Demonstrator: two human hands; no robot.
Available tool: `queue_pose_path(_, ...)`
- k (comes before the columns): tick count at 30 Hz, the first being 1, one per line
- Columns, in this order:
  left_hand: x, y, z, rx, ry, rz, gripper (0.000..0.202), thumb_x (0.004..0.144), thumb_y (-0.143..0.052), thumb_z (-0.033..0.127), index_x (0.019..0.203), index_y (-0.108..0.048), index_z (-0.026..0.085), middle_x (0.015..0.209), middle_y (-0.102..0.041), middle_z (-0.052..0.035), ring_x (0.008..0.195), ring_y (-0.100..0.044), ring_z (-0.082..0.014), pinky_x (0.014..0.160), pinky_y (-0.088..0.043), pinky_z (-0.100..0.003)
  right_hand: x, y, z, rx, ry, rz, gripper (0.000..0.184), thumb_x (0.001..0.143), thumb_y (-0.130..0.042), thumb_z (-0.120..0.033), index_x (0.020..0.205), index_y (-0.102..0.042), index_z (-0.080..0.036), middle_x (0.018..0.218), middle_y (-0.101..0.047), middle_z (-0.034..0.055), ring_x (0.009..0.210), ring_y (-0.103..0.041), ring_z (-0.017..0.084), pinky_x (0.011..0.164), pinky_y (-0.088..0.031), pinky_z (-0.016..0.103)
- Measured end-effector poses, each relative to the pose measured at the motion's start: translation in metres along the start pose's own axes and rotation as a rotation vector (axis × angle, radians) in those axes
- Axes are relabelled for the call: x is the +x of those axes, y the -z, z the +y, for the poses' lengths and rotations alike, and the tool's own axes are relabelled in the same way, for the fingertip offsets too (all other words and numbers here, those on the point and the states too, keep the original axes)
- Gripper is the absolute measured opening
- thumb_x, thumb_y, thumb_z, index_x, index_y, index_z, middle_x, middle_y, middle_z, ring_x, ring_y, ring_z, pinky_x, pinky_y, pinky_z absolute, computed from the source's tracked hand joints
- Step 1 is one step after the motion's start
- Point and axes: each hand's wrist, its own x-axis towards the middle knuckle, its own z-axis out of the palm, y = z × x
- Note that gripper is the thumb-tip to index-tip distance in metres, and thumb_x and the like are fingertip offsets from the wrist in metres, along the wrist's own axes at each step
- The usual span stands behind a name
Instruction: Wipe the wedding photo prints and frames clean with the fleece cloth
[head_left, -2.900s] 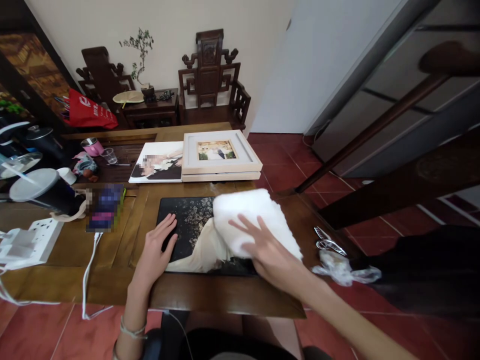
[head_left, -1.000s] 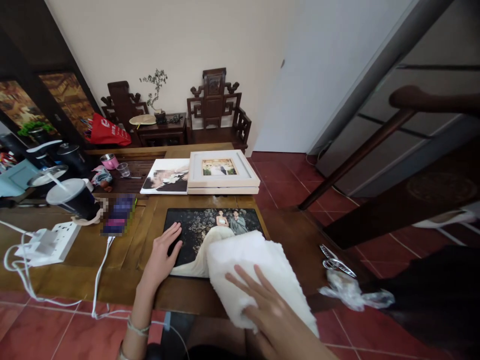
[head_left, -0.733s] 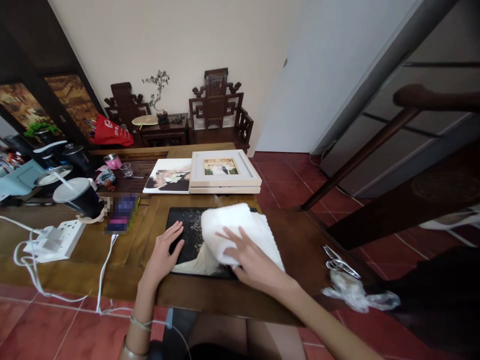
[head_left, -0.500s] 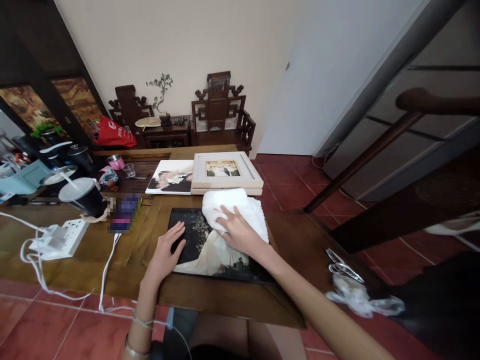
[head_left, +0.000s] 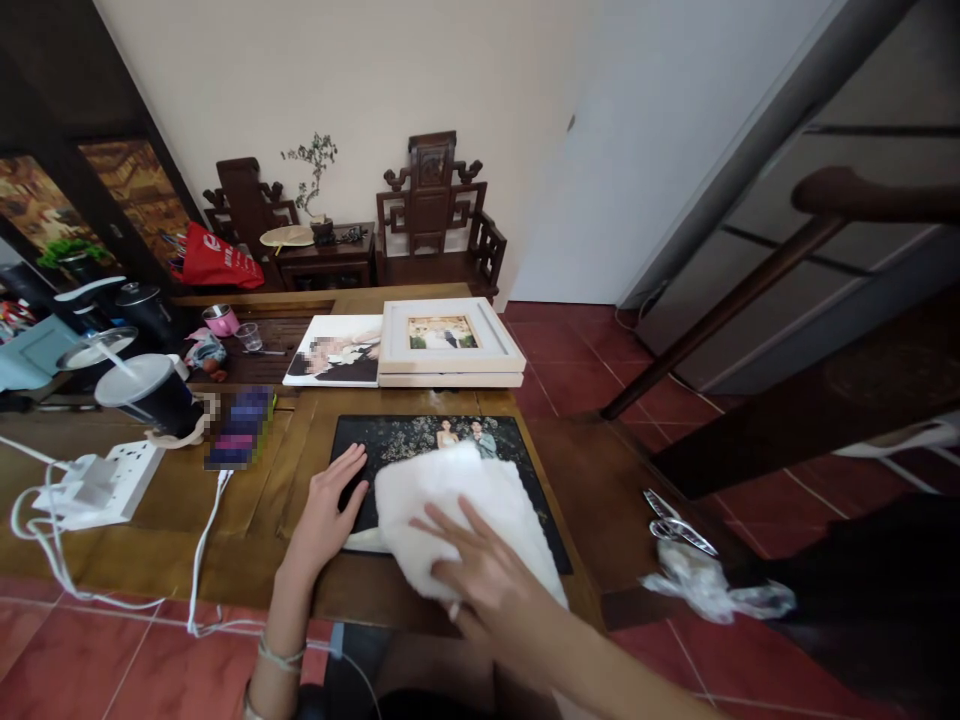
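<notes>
A dark photo print [head_left: 420, 436] of a couple lies flat near the front of the wooden table [head_left: 247, 500]. My left hand [head_left: 324, 512] rests open and flat on the print's left edge. My right hand [head_left: 480, 580] lies with fingers spread on a white fluffy cloth [head_left: 457, 505], which covers the print's near right part. The cloth reaches past the table's front edge.
A cream picture frame [head_left: 446, 342] and a second print [head_left: 334, 350] lie further back. At the left are a white power strip [head_left: 97, 483] with cables, a lidded cup [head_left: 146, 392] and a phone [head_left: 240, 427]. Scissors [head_left: 675, 530] and crumpled plastic [head_left: 705, 590] lie at the right.
My right hand has slid the cloth from the print's far right corner back to its near edge, uncovering the couple. My left hand has stayed on the print's left edge.
</notes>
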Motion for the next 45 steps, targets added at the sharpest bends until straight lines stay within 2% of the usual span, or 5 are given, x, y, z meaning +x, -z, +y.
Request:
queue_pose_path(10, -0.001, 0.001, 0.001, -0.006, -0.005, 0.007, 0.037, 0.093, -0.046, 0.029, 0.128, -0.055, 0.020, 0.139, -0.052, -0.0101, 0.133, -0.043, -0.0215, 0.109, -0.036, -0.046, 0.107, 0.023, 0.056, -0.190, -0.176, 0.053, 0.031, 0.083, -0.047, -0.010, 0.111, -0.060, -0.011, 0.140, -0.047, 0.0187, 0.138, -0.027, 0.035, 0.108, -0.018, 0.063)
queue_pose_path(22, 0.000, -0.001, -0.002, 0.018, 0.000, -0.021, 0.038, 0.094, -0.045, 0.028, 0.129, -0.054, 0.020, 0.140, -0.051, -0.0090, 0.134, -0.041, -0.0213, 0.110, -0.034, -0.045, -0.009, 0.014, -0.017, 0.139, 0.023, -0.131, 0.038, 0.061, -0.047, -0.004, 0.091, -0.065, -0.019, 0.142, -0.048, 0.0082, 0.140, -0.026, 0.025, 0.116, -0.007, 0.054)
queue_pose_path(30, -0.001, -0.001, 0.000, 0.002, 0.011, -0.018, 0.038, 0.094, -0.045, 0.030, 0.130, -0.053, 0.021, 0.140, -0.051, -0.0089, 0.134, -0.041, -0.0222, 0.110, -0.033, -0.046, 0.051, 0.027, 0.055, -0.056, -0.180, 0.103, 0.027, 0.076, -0.046, -0.006, 0.095, -0.063, -0.014, 0.131, -0.056, 0.0192, 0.135, -0.035, 0.028, 0.114, -0.018, 0.056)
queue_pose_path(36, -0.006, 0.011, 0.006, -0.169, 0.015, 0.048, 0.045, 0.097, -0.039, 0.035, 0.141, -0.040, 0.025, 0.149, -0.040, -0.0057, 0.139, -0.034, -0.0206, 0.114, -0.027, -0.042, 0.100, 0.010, 0.028, -0.153, -0.218, 0.046, 0.032, 0.078, -0.052, -0.008, 0.106, -0.065, -0.014, 0.143, -0.044, 0.0163, 0.139, -0.024, 0.037, 0.108, -0.011, 0.067)
queue_pose_path(45, -0.010, 0.009, 0.007, -0.179, -0.030, 0.102, 0.047, 0.098, -0.030, 0.037, 0.143, -0.038, 0.023, 0.152, -0.034, -0.0062, 0.141, -0.028, -0.0218, 0.116, -0.023, -0.044, 0.019, 0.007, -0.008, 0.151, 0.213, -0.022, 0.024, 0.069, -0.052, -0.010, 0.088, -0.062, -0.020, 0.127, -0.062, 0.0086, 0.135, -0.037, 0.019, 0.117, -0.010, 0.047)
